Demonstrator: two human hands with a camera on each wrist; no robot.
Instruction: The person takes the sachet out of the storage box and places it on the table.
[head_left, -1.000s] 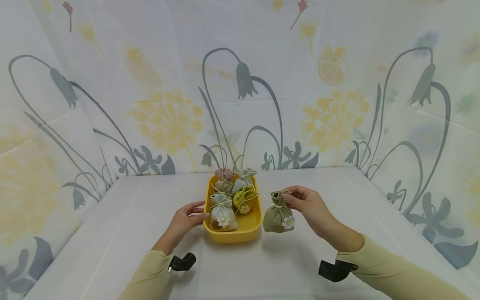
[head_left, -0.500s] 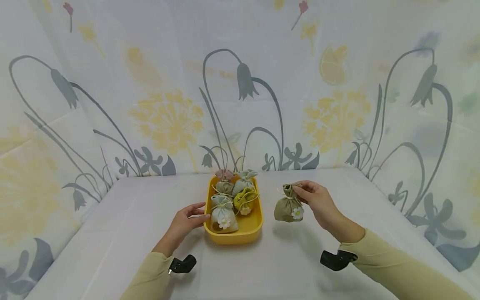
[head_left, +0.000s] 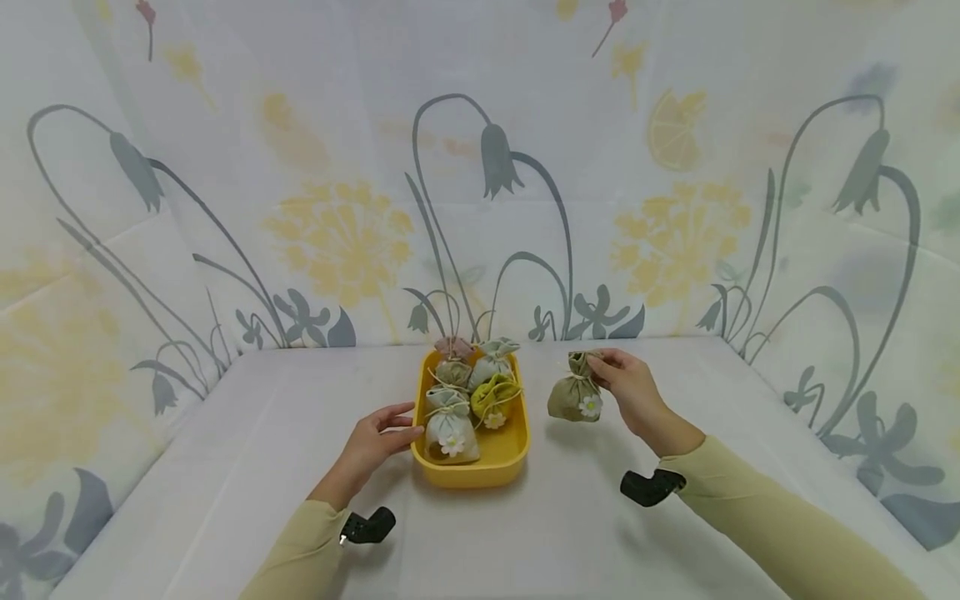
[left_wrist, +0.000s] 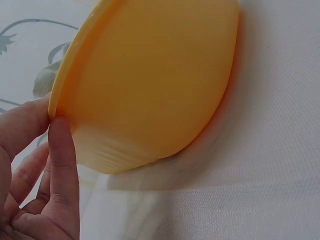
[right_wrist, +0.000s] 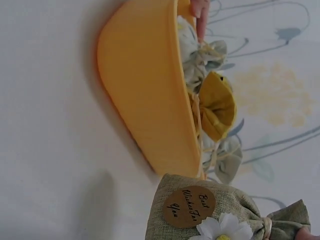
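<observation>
My right hand (head_left: 633, 396) pinches the gathered neck of an olive-green drawstring pouch (head_left: 572, 402), holding it above the table to the right of a yellow plastic tub (head_left: 471, 478). A white flower and a round brown label (right_wrist: 190, 206) are on this pouch. With thumb and finger my left hand (left_wrist: 42, 175) grips the tub's rim at its left side. Inside the tub sit several pouches: a pale blue one (head_left: 448, 423) with a white flower in front, a mustard one (head_left: 492, 400), another pale blue one (head_left: 495, 363), a brown one (head_left: 453, 372) and a pink one (head_left: 451, 350).
The table (head_left: 300, 417) has a white cover. A white cloth (head_left: 330, 150) printed with grey and yellow flowers hangs behind it and along both sides. A black wrist camera (head_left: 367, 526) is on the left sleeve, another camera (head_left: 651, 487) on the right.
My right hand has carried the olive-green pouch to the right and farther back, away from the tub. The left hand keeps its hold on the tub's rim.
</observation>
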